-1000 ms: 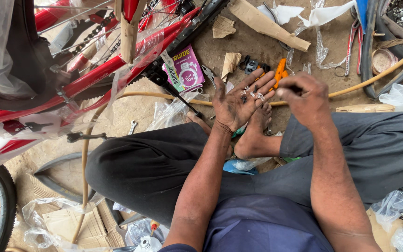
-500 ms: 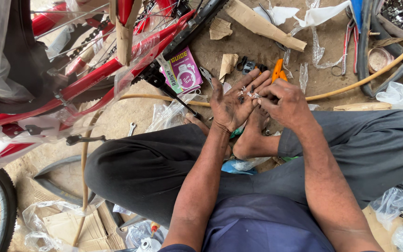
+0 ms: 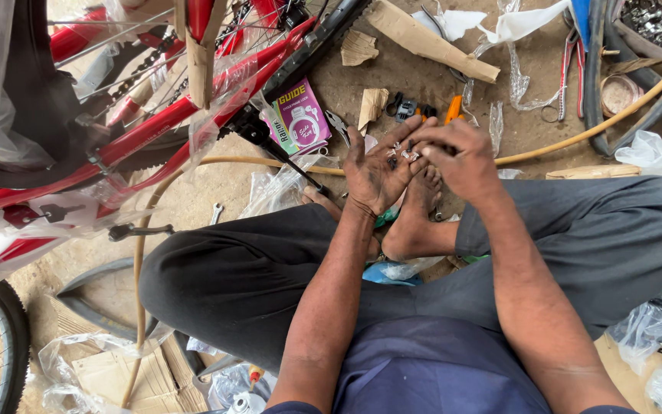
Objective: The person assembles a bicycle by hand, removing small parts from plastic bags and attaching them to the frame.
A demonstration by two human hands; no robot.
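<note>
Above our crossed legs, we cup the left hand (image 3: 373,170) palm-up as a tray for small metal parts (image 3: 401,152), fingers spread, while the right hand (image 3: 453,157) pinches one between fingertips, beside the red bicycle (image 3: 139,130).

A bicycle repair workshop on a dirt floor (image 3: 193,192): red bicycle frame (image 3: 139,134), pliers (image 3: 568,65), spanner (image 3: 215,214), a box of metal parts (image 3: 653,19).
</note>
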